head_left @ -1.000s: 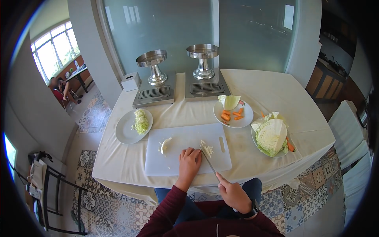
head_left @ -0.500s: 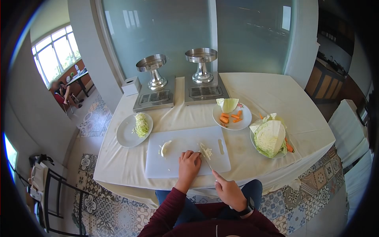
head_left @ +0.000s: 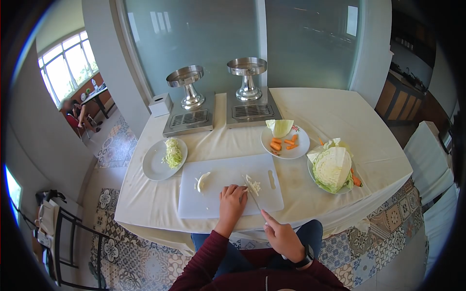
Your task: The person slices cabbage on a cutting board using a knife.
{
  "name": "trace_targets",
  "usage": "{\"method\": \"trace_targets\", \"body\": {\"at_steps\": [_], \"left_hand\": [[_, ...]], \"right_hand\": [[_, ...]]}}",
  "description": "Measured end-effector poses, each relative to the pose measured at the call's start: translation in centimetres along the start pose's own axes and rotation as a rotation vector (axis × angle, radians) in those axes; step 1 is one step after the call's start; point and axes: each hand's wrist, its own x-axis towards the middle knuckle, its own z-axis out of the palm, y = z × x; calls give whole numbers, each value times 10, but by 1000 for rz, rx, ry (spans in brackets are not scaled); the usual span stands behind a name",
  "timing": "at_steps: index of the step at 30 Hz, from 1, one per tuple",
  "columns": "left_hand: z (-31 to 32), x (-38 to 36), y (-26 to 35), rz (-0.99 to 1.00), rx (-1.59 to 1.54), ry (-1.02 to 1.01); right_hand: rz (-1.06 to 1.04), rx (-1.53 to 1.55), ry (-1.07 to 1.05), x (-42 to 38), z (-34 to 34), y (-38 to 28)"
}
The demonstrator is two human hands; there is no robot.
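Note:
On the white cutting board (head_left: 194,209), my left hand (head_left: 232,203) presses down with curled fingers over a pale piece mostly hidden beneath them. My right hand (head_left: 283,237) grips a knife (head_left: 255,200), whose blade lies just right of my left fingertips. Chopped cabbage (head_left: 253,185) sits by the blade's tip. A curved cabbage piece (head_left: 203,182) rests on the board's left part. Shredded cabbage (head_left: 173,153) is on a plate (head_left: 152,162) to the left.
Behind the board, a plate (head_left: 302,152) holds carrot pieces (head_left: 275,145) and a cabbage leaf (head_left: 280,128). A large cabbage (head_left: 332,168) sits at right. Two metal stands (head_left: 193,99) (head_left: 249,92) and a tissue box (head_left: 160,105) are at the back. A seated person (head_left: 77,114) is far left.
The knife blade has shifted very slightly left, closer to my left fingertips. Otherwise the hands and food look nearly the same.

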Motion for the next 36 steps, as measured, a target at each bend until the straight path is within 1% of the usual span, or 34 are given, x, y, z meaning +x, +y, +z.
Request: {"method": "trace_targets", "body": {"at_steps": [19,25,36], "left_hand": [[2,0,-2,-32,4,-25],[-1,1,2,-31,-3,-15],[-2,2,2,-19,21,-12]], "right_hand": [[28,-73,-71,-6,-1,-3],[27,-147,-80,-9,2,-3],[23,-99,-82,2,6,-9]]}}
